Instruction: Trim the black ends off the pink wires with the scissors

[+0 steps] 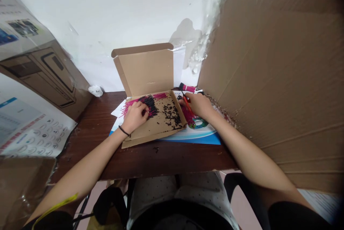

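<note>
Evidently, pink-and-black strands (pixel 153 108) are laid in left half of carton (pixel 146 129), under left hand (pixel 136 116); its grip is curled narrow, anything pinched cannot be told. Red-handled tool (pixel 186 103) is held in grip of right hand (pixel 199 106), just right of carton. Strands judged light, bendable, slippery when bunched; best taken mid-length, few at once.

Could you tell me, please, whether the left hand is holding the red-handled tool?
No, the red-handled tool is in the right hand, while the left hand is over the pink-and-black pieces.
</note>
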A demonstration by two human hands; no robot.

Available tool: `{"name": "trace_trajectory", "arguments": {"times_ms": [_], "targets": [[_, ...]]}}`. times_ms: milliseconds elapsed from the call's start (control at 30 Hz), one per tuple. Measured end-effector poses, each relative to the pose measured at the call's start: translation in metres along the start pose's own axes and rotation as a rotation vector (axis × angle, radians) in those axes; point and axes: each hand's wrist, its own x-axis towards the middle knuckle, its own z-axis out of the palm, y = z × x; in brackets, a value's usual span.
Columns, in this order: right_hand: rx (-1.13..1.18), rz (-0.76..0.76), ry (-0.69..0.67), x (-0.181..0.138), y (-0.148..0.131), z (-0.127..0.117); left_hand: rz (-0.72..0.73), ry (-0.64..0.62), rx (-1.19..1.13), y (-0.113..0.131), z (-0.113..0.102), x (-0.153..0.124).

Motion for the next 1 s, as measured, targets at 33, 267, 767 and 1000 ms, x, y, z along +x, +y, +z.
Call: {"name": "trace_trajectory", "arguments": {"times_ms": [33, 267, 767, 1000], "targets": [[0.147, -0.024, -0.039, 0.0, 0.0, 0.0, -0.003, -0.001, -0.003, 0.0, 0.0, 0.0], [0.92, 0.084, -0.581, 0.002, 0.009, 0.005, -0.012, -0.008, 0.071, 0.004, -0.001, -0.001], [0.761, 0.005, -0.544, -0.001, -0.001, 0.008, 0.116, -0.061, 0.048, 0.011, 0.007, -0.003], [0.568, -0.006, -0.413, -0.005, -0.012, 0.013, 0.079, -0.022, 0.038, 0.012, 0.008, -0.002]]}}
